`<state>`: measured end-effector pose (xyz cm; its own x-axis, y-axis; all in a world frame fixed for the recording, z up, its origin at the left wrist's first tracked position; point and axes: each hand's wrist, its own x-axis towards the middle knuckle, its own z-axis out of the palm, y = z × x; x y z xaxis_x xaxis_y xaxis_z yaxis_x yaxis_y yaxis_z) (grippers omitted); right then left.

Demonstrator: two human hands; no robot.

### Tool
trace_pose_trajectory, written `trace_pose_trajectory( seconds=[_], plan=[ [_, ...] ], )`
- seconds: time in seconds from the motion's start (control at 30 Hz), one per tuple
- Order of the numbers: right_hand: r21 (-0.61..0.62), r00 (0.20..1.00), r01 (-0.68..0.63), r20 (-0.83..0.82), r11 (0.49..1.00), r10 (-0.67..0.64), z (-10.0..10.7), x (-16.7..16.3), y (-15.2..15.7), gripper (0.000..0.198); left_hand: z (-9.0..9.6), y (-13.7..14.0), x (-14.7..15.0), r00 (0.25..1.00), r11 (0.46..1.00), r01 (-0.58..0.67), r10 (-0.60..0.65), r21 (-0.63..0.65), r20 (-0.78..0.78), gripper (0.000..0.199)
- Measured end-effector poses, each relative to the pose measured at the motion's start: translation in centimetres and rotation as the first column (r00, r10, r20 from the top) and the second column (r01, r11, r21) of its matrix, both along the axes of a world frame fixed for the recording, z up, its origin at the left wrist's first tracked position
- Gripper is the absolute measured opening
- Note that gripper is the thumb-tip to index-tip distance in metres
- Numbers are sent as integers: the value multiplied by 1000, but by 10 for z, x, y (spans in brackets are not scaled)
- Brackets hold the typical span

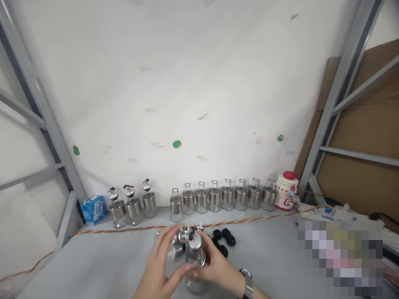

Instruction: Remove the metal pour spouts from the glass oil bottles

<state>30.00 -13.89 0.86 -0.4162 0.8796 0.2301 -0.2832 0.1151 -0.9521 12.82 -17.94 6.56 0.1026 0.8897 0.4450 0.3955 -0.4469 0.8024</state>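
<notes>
A glass oil bottle [195, 285] with a silver pourer top [195, 241] stands upright in front of me. My right hand [216, 263] wraps its fingers and thumb around the bottle's right side. On the left, my left hand [163, 261] curves near the bottle with fingers and thumb apart; its thumb tip overlaps the bottle, and whether it touches I cannot tell. Behind the hands lie several loose silver pourer tops [177, 250], partly hidden. To their right is a cluster of small black round pieces [230, 240].
Three bottles with pourers [134, 209] stand at back left beside a blue box [94, 210]. A row of open-necked bottles [201, 195] runs along the wall to a white and red jar [286, 192]. A twisted red-yellow wire [249, 220] crosses the grey table [102, 261]. Metal posts [338, 87] flank both sides.
</notes>
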Motion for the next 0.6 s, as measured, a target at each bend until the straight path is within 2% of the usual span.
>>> trace_pose_trajectory(
  seconds=[0.07, 0.1, 0.17, 0.23, 0.3, 0.33, 0.4, 0.47, 0.53, 0.6],
  plan=[
    [-40, 993, -39, 110, 998, 44, 5, -3, -5, 81, -7, 19, 15, 983, 976, 175, -165, -132, 83, 51],
    [-50, 988, -51, 143, 997, 58, 7, -3, -8, 79, -9, 26, 22, 957, 941, 273, -244, -199, 159, 47],
    [-45, 987, -34, 158, 998, 40, 10, -3, -11, 75, -8, 35, 32, 876, 853, 438, -336, -283, 346, 37],
    [-70, 987, 14, 162, 997, -2, 9, -2, -13, 68, -3, 39, 38, 762, 757, 574, -355, -311, 542, 32],
    [-190, 988, -11, 151, 982, 40, 5, 0, -14, 56, 1, 41, 41, 626, 676, 669, -289, -309, 724, 28],
    [-261, 987, -58, 128, 964, 94, 2, 1, -14, 47, 1, 42, 41, 561, 652, 696, -231, -301, 795, 26],
    [-379, 975, -187, 43, 906, 219, -3, 2, -15, 30, -5, 43, 43, 446, 631, 723, -117, -281, 887, 23],
    [-444, 952, -287, -35, 849, 304, -6, 1, -16, 20, -16, 45, 44, 363, 648, 717, -33, -257, 931, 16],
    [-504, 937, -330, -75, 799, 340, -4, -1, -17, 16, -27, 46, 47, 346, 687, 660, 79, -302, 935, 12],
    [-561, 934, -338, -102, 756, 343, 3, -3, -17, 16, -33, 48, 50, 397, 713, 543, 246, -442, 884, 14]
  ],
)
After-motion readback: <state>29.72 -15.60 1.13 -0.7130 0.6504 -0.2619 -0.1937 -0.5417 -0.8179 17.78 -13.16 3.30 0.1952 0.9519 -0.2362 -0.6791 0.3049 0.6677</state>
